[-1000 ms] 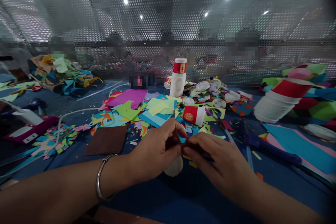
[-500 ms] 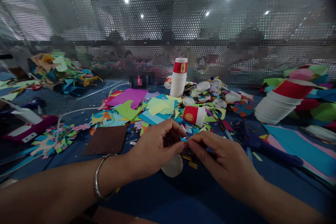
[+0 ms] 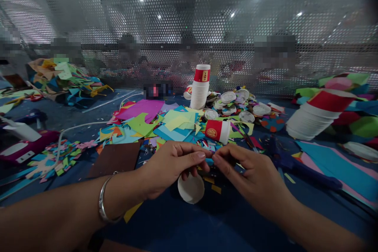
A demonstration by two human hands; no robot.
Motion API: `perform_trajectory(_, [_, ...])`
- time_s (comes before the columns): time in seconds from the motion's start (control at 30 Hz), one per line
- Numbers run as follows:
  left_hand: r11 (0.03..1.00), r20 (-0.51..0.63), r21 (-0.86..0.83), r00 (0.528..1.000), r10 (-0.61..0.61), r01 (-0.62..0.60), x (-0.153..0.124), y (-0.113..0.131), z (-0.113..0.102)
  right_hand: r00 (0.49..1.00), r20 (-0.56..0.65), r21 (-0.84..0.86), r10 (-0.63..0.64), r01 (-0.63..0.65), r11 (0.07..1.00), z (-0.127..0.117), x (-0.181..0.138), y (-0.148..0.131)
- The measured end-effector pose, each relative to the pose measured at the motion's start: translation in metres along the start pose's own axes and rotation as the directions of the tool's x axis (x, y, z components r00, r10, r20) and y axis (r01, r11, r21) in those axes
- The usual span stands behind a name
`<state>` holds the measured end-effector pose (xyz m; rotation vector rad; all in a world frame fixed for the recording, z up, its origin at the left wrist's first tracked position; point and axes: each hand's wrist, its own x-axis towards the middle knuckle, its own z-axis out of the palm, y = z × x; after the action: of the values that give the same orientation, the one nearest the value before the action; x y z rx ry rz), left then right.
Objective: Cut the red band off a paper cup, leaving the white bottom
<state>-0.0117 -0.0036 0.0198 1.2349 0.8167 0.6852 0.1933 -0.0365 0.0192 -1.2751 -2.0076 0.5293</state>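
Observation:
A small blue paper strip point(image 3: 209, 162) shows between my two hands, mostly covered by fingertips. My right hand point(image 3: 245, 173) pinches its right end between thumb and index finger. My left hand point(image 3: 177, 165), with a silver bangle at the wrist, has its thumb pressed against the fingers at the strip's other end. Just below the left fingers a round white disc or lid point(image 3: 191, 189) lies on the dark blue table point(image 3: 218, 228). Small yellow paper scraps point(image 3: 216, 189) lie right of the disc. A brown paper square point(image 3: 115, 159) is left of my left hand.
Ahead are a red-and-white paper cup point(image 3: 217, 131) on its side, a cup stack point(image 3: 199, 90) and a heap of coloured paper point(image 3: 177, 120). At right are a leaning cup stack point(image 3: 319, 114) and a blue glue gun point(image 3: 310, 171). A white cable point(image 3: 71, 128) runs at left.
My left fingers have straightened somewhat and shifted over the blue strip, uncovering more of the round white disc. My right hand stays nearly in place. The view has shifted slightly.

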Motion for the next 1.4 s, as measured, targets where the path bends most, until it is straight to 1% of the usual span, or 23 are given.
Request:
perform_trajectory(0.07, [0.998, 0.033, -0.051, 0.999, -0.023, 0.025, 0.0, -0.001, 0.0, 1.0, -0.026, -0.024, -0.016, 0.015, 1.0, 0.0, -0.002, 0.0])
perform_trajectory(0.17, [0.995, 0.112, -0.092, 0.993, -0.023, 0.033, -0.001, -0.004, 0.001, 0.997, -0.073, -0.057, -0.04, 0.036, 0.998, -0.001, -0.004, 0.0])
perform_trajectory(0.23, [0.998, 0.156, -0.067, 0.988, 0.0, 0.011, -0.002, -0.004, 0.003, 0.995, -0.092, -0.061, -0.041, 0.035, 0.998, -0.002, -0.005, 0.001])
perform_trajectory(0.3, [0.999, 0.154, -0.003, 0.987, 0.044, -0.044, -0.003, -0.003, 0.002, 0.994, -0.108, -0.062, -0.02, 0.013, 0.998, -0.004, -0.004, 0.003])
perform_trajectory(0.33, [0.996, 0.126, 0.032, 0.989, 0.081, -0.086, -0.002, -0.003, 0.001, 0.993, -0.122, -0.065, -0.005, -0.003, 0.998, -0.006, -0.003, 0.005])
perform_trajectory(0.4, [0.977, 0.025, 0.115, 0.984, 0.178, -0.18, 0.001, 0.0, -0.005, 0.984, -0.176, -0.087, 0.03, -0.046, 0.995, -0.01, -0.001, 0.01])
perform_trajectory(0.47, [0.945, -0.095, 0.218, 0.958, 0.271, -0.246, 0.005, 0.002, -0.014, 0.969, -0.242, -0.127, 0.058, -0.091, 0.988, -0.013, 0.003, 0.017])
perform_trajectory(0.53, [0.913, -0.174, 0.308, 0.927, 0.331, -0.268, 0.009, 0.004, -0.025, 0.958, -0.276, -0.157, 0.082, -0.129, 0.979, -0.016, 0.007, 0.025])
perform_trajectory(0.6, [0.883, -0.205, 0.371, 0.902, 0.381, -0.288, 0.013, 0.005, -0.034, 0.956, -0.274, -0.153, 0.106, -0.152, 0.977, -0.017, 0.011, 0.032])
perform_trajectory(0.67, [0.859, -0.199, 0.412, 0.89, 0.409, -0.303, 0.014, 0.005, -0.038, 0.954, -0.272, -0.141, 0.128, -0.171, 0.975, -0.017, 0.016, 0.039])
perform_trajectory(0.73, [0.846, -0.176, 0.438, 0.895, 0.411, -0.302, 0.013, 0.005, -0.038, 0.95, -0.281, -0.163, 0.134, -0.185, 0.969, -0.016, 0.019, 0.044])
perform_trajectory(0.87, [0.836, -0.109, 0.46, 0.915, 0.388, -0.3, 0.01, 0.003, -0.032, 0.948, -0.299, -0.222, 0.108, -0.179, 0.958, -0.017, 0.021, 0.05])
perform_trajectory(1.03, [0.827, -0.053, 0.457, 0.919, 0.391, -0.326, 0.008, -0.001, -0.028, 0.949, -0.313, -0.262, 0.028, -0.114, 0.958, -0.02, 0.021, 0.049])
perform_trajectory(1.17, [0.799, -0.028, 0.508, 0.921, 0.39, -0.323, 0.008, -0.002, -0.028, 0.962, -0.272, -0.3, -0.007, -0.077, 0.951, -0.021, 0.022, 0.049])
perform_trajectory(1.27, [0.803, -0.017, 0.511, 0.93, 0.367, -0.307, 0.008, -0.002, -0.026, 0.964, -0.267, -0.278, 0.01, -0.086, 0.957, -0.023, 0.023, 0.05])
perform_trajectory(1.4, [0.819, -0.008, 0.487, 0.936, 0.351, -0.302, 0.009, -0.002, -0.026, 0.943, -0.323, -0.173, 0.074, -0.136, 0.976, -0.027, 0.024, 0.053])
